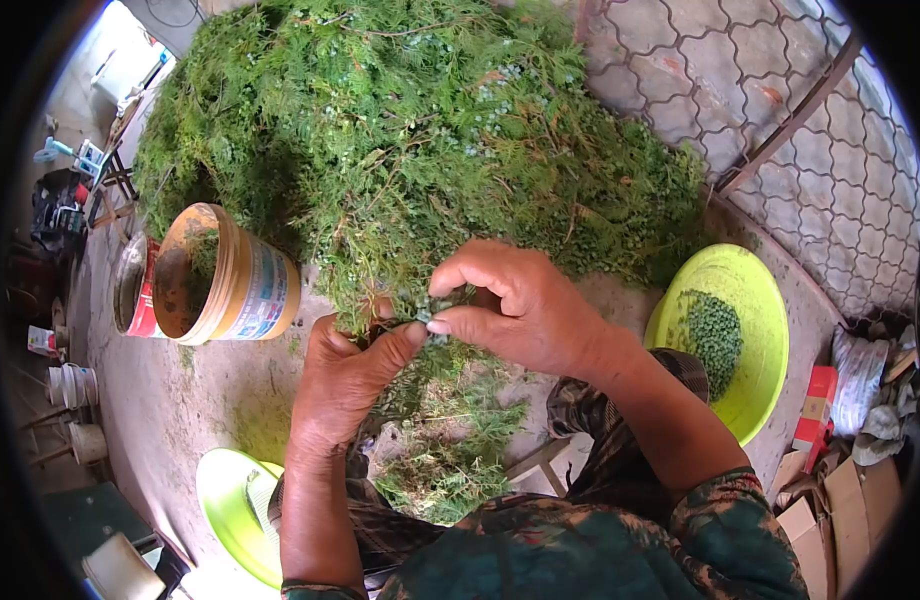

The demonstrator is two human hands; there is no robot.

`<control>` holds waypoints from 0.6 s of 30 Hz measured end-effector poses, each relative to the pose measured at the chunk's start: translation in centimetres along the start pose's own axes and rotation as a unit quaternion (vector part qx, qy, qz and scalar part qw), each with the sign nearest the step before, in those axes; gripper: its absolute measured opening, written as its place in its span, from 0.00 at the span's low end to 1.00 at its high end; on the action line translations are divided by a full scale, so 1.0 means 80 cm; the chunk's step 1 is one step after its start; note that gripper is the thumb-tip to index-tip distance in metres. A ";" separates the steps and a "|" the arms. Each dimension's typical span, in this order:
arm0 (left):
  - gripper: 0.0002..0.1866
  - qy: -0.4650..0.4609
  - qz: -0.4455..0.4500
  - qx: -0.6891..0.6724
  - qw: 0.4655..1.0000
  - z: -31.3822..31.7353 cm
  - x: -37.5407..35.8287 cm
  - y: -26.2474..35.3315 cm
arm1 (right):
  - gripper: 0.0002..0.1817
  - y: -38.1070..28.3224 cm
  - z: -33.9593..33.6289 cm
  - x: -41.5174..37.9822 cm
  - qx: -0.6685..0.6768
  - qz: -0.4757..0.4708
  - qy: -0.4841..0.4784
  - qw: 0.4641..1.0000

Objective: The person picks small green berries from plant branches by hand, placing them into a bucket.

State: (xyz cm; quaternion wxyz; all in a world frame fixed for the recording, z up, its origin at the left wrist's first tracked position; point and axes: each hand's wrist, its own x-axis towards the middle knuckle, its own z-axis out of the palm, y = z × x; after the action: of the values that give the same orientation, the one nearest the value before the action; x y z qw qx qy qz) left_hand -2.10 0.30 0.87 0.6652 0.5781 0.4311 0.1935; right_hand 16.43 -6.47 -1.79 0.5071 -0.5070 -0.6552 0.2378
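My left hand (352,378) is closed on a leafy evergreen sprig (365,300), its thumb near the tip of my right thumb. On the sprig sit small blue-green cones (425,312). Thumb and forefinger of my right hand (515,308) pinch at these cones from the right side. Beyond both hands rises a large heap of cut evergreen branches (410,130), dotted with more cones. Below the hands, between my legs, lie loose green clippings (455,440). The parts of the sprig inside my left palm are hidden.
To the right, a yellow-green basin (765,300) holds a pile of green cones (713,345). Another such basin (220,500) stands lower left. An orange-brown bucket (270,300) and a red one (140,310) stand left. A wire mesh panel (770,90) leans upper right; cardboard (865,500) lies lower right.
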 end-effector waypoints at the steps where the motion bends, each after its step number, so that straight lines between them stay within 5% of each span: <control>1: 0.08 0.000 -0.001 0.000 1.000 -0.001 0.000 -0.001 | 0.14 -0.005 -0.003 0.000 0.000 0.001 0.000 1.000; 3: 0.05 -0.048 0.059 0.034 0.997 -0.001 -0.001 -0.004 | 0.18 -0.019 -0.009 -0.001 0.110 0.186 -0.083 0.973; 6: 0.04 -0.075 0.016 0.010 0.997 0.003 -0.004 -0.012 | 0.21 -0.011 -0.005 0.001 0.030 0.134 -0.193 0.972; 15: 0.04 -0.083 -0.016 0.066 0.994 -0.002 0.003 0.005 | 0.15 0.002 0.016 -0.001 0.107 0.130 -0.091 0.982; 18: 0.04 -0.064 -0.029 -0.017 0.997 0.004 0.001 0.007 | 0.13 0.001 0.019 -0.002 0.102 0.115 -0.035 0.988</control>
State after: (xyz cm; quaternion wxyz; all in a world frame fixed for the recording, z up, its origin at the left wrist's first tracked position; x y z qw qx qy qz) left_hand -1.65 0.32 1.33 0.7067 0.5650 0.4009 0.1439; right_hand 15.06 -6.28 -2.49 0.5021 -0.5164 -0.5820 0.3775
